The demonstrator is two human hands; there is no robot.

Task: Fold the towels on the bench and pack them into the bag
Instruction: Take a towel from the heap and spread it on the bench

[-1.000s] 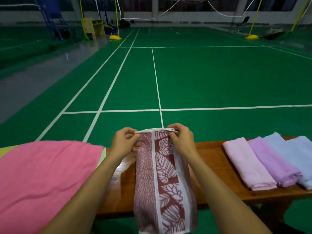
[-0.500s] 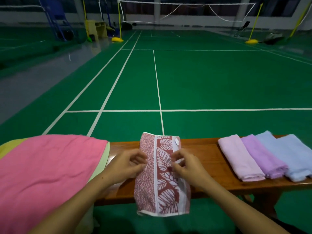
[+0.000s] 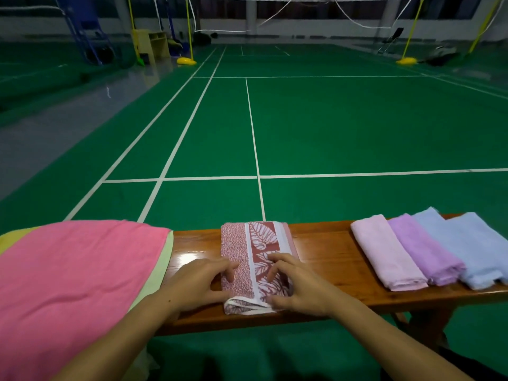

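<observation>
Maroon-and-white leaf-patterned folded towel (image 3: 254, 259) lying mid-bench on the brown wooden bench (image 3: 327, 251), long axis running from near edge to far edge. Left hand (image 3: 202, 281) and right hand (image 3: 295, 284), fingers loosely spread and grasping nothing, press its near end, equally close.

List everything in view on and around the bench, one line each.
Patterned towel: 1, maroon and white leaf print, folded, bench middle.
Pink towel: 1, spread flat, bench left, over a yellow-green one.
Folded towels: 4, pale pink, purple, two light blue, bench right.
Bench: 1, brown wood.
Court floor: green, white lines.
Net posts: yellow, far end.
Left hand: on patterned towel's left edge.
Right hand: fingers spread on same towel.
</observation>
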